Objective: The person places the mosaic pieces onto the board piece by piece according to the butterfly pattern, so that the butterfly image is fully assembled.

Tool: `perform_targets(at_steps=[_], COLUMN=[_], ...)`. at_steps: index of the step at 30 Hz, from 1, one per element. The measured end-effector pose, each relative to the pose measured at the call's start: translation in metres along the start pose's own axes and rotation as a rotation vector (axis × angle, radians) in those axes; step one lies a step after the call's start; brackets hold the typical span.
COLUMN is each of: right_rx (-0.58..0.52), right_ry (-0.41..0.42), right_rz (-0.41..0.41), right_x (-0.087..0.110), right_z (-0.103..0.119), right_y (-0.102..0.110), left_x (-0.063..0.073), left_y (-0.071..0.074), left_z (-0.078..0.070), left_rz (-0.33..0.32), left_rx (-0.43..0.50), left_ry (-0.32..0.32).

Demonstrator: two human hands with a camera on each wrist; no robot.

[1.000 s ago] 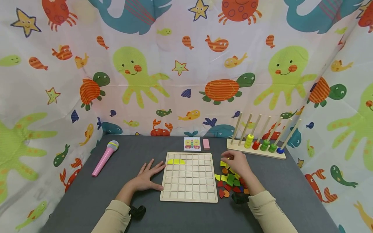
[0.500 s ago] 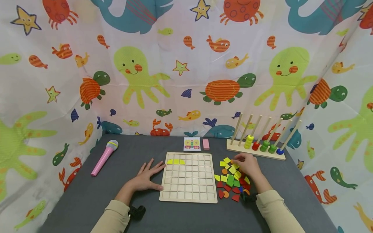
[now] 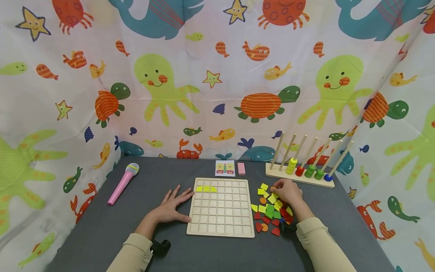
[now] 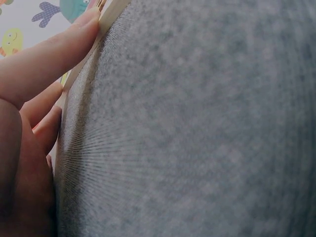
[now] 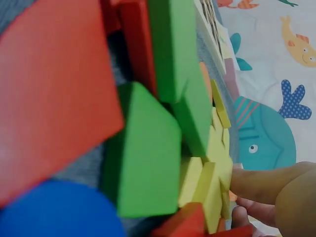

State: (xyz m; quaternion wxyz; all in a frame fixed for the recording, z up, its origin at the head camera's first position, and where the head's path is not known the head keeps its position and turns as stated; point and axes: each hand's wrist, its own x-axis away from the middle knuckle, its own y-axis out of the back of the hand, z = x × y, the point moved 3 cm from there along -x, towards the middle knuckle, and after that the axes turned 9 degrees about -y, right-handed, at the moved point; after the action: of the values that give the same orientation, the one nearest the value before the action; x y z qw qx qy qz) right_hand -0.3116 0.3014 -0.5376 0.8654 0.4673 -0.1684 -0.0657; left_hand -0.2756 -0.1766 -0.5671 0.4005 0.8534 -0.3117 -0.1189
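Observation:
A square wooden grid board lies mid-table, with three yellow pieces in its upper left cells. My left hand rests spread at the board's left edge; in the left wrist view its fingers touch the rim. Right of the board is a loose pile of flat wooden shapes in yellow, green, red, orange and blue. My right hand is at the pile's upper right edge, its curled fingertips pinching a small orange piece, which is mostly hidden.
Behind the board lie a butterfly pattern card and a pink block. A peg stand with coloured rings stands at the back right. A pink toy microphone lies left. A printed sea-animal curtain encloses the table.
My right hand has moved right from the pile's top yellow pieces to its upper right edge, uncovering several yellow squares. My left hand and the board have stayed put.

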Motion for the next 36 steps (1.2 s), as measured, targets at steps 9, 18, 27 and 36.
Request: perform_targets(at_steps=[9, 18, 27, 36], right_rx=[-0.122, -0.2, -0.298, -0.361], right_ry=[0.052, 0.209, 0.245, 0.234], right_rz=[-0.001, 0.006, 0.081, 0.142], right_x=[-0.002, 0.009, 0.025, 0.029], right_z=[0.013, 0.051, 0.094, 0.123], right_y=[0.008, 0.006, -0.019, -0.057], left_x=[-0.001, 0.001, -0.001, -0.002], left_y=[0.0, -0.002, -0.005, -0.005], left_z=[0.004, 0.005, 0.009, 0.01], left_rz=[0.001, -0.007, -0.023, -0.021], left_rx=[-0.017, -0.008, -0.01, -0.023], left_ry=[0.019, 0.019, 0.018, 0.023])
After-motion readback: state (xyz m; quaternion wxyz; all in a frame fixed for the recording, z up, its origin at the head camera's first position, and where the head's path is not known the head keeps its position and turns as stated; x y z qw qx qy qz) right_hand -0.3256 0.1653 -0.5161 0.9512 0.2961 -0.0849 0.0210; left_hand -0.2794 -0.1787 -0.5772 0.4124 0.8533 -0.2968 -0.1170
